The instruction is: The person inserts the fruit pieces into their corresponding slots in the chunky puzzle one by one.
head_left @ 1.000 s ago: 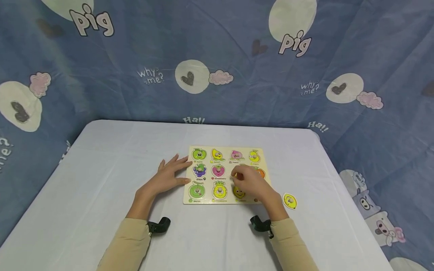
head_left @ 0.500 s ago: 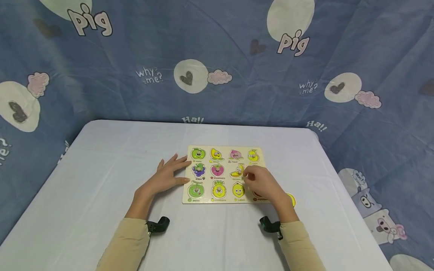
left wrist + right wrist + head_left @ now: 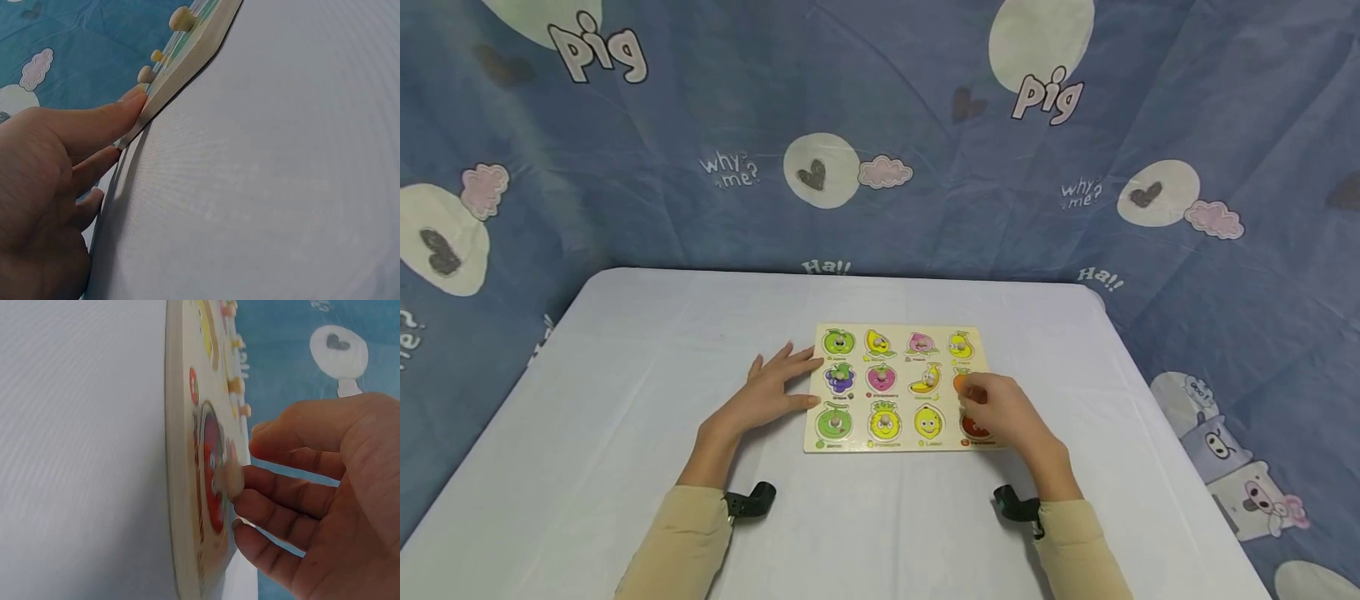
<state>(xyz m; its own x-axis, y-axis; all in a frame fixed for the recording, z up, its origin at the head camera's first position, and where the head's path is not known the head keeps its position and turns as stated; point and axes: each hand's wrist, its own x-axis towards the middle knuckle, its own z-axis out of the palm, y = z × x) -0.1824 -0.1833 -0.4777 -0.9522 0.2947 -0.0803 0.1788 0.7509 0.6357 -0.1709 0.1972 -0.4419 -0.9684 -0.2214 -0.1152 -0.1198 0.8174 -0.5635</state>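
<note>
A wooden fruit knob puzzle board (image 3: 904, 403) lies on the table. My left hand (image 3: 769, 395) rests at its left edge, fingers spread; in the left wrist view the thumb (image 3: 106, 125) touches the board's edge. At the right side my right hand (image 3: 1003, 408) pinches at the orange piece (image 3: 961, 382), which is partly covered; its knob is hidden by the fingers. The pomegranate piece (image 3: 976, 427) lies just below, and its wooden knob (image 3: 231, 480) stands close to the lower fingers. The banana piece (image 3: 925, 379) sits left of the hand.
Apple (image 3: 838, 341), grape (image 3: 840, 377), strawberry (image 3: 882, 378), pineapple (image 3: 885, 422) and other fruit pictures fill the board's rows. A lemon face shows in the lemon place (image 3: 928, 422). White cloth covers the table (image 3: 865, 525); a blue printed curtain (image 3: 880, 225) hangs behind.
My right hand has moved right, from the banana to the orange. The loose lemon piece, seen earlier on the table at the right, is now hidden by that hand. My left hand stays put.
</note>
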